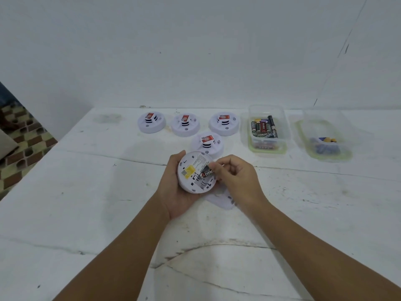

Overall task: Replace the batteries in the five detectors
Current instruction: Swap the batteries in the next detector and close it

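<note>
My left hand [173, 192] cradles a white round detector [191, 179] turned back side up, its yellow label and battery bay showing. My right hand [236, 177] pinches a black battery [207, 171] at the open bay, one end touching the detector. A white back cover [223, 198] lies on the table under my right hand. Several more detectors stand face up farther back: three in a row, the left one [152, 122], the middle one [185, 124], the right one [224, 123], and one nearer [207, 144].
A clear container [268, 146] with several batteries stands at the back right. Beside it, farther right, a second clear container [325, 153] holds a few blue and yellow items. The white table [86, 213] ends at the left, with patterned floor beyond.
</note>
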